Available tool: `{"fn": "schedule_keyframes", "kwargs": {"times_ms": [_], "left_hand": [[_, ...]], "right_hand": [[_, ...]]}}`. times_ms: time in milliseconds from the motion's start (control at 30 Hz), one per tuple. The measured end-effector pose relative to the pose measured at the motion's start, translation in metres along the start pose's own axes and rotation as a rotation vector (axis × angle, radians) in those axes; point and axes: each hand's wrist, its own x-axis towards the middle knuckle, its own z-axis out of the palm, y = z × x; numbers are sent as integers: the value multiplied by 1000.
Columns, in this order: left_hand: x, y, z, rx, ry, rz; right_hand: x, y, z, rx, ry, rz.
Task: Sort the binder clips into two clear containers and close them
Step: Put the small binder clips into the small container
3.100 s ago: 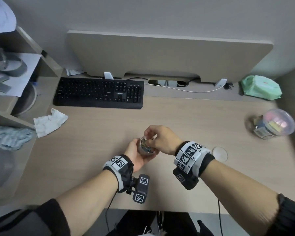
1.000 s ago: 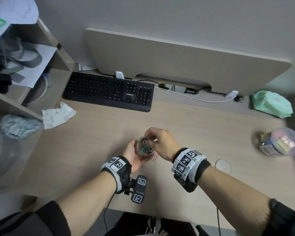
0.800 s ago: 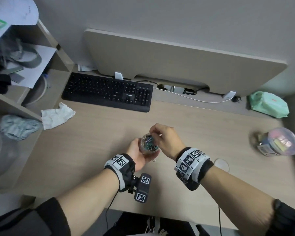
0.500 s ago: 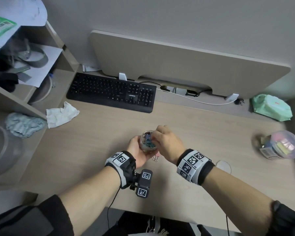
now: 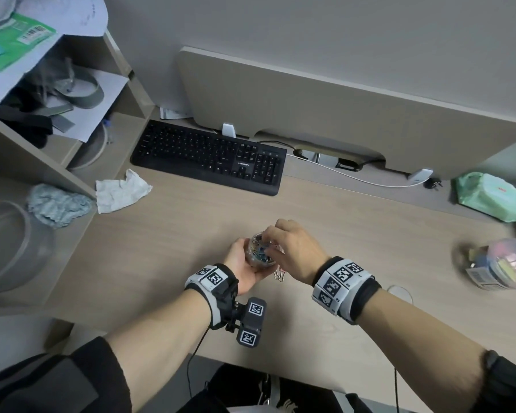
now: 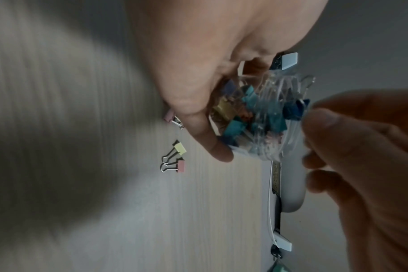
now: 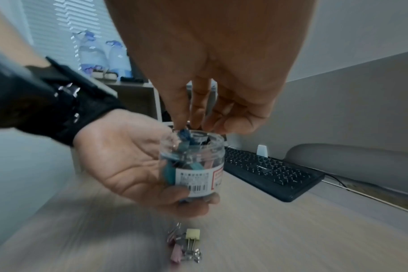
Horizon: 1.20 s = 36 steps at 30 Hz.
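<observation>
My left hand (image 5: 240, 265) grips a small clear jar (image 5: 258, 253) of coloured binder clips, held a little above the desk. In the right wrist view the jar (image 7: 196, 171) stands upright with a barcode label, cupped by the left hand (image 7: 128, 162). The bunched fingertips of my right hand (image 7: 198, 127) sit at the jar's open mouth, pinching a blue binder clip (image 7: 185, 136). Up to 3 loose clips, yellow (image 6: 180, 148) and pink (image 6: 181, 165), lie on the desk under the jar (image 6: 263, 121). Both are seen again in the right wrist view: the yellow clip (image 7: 193, 234) and the pink clip (image 7: 176, 254).
A second clear jar (image 5: 501, 263) with pastel contents lies at the right desk edge. A round clear lid (image 5: 399, 292) lies near my right wrist. A black keyboard (image 5: 209, 156), crumpled tissue (image 5: 119, 190), wet wipes pack (image 5: 489, 198) and shelf unit (image 5: 36, 138) surround the workspace.
My right fingers stay at the jar's mouth while both hands shift slightly. The loose clips on the desk below the jar have come into sight.
</observation>
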Motion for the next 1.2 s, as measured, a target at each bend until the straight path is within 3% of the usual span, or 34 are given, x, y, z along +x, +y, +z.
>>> {"fn": "schedule_keyframes", "kwargs": {"times_ms": [100, 467, 600, 833, 1000, 1133, 1200], "left_hand": [[0, 2, -3, -11, -2, -15], [-2, 3, -17, -10, 18, 9], [-1, 2, -21, 23, 11, -10], [1, 4, -31, 24, -12, -6], [5, 13, -55, -59, 85, -2], [5, 25, -74, -92, 147, 36], [4, 26, -84, -100, 183, 51]], "right_hand": [[3, -7, 6, -68, -69, -51], [16, -19, 17, -313, -58, -53], [13, -24, 18, -237, -92, -148], [18, -15, 11, -31, -126, -106], [24, 11, 9, 60, 10, 89], [18, 40, 31, -65, -287, 318], [11, 49, 47, -105, -410, 346]]}}
